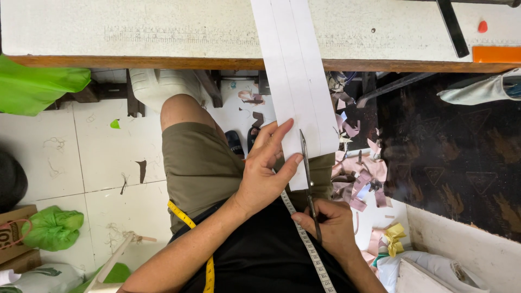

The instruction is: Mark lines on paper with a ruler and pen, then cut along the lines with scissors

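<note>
We see left hand (264, 171) pinching white paper strip (296, 81); right hand (328, 225) closed round scissors (307, 173), blades seemingly cutting strip edge. Green bag (53, 228), brown carton (13, 233) lower left.

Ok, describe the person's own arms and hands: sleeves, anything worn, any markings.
Both forearms are bare, with no sleeves reaching them. The left hand and right hand wear no gloves, and no rings, watch or bracelet show. The fingernails are short and unpainted. No marks are visible. A yellow tape measure hangs by the left arm, over a black top.
</note>
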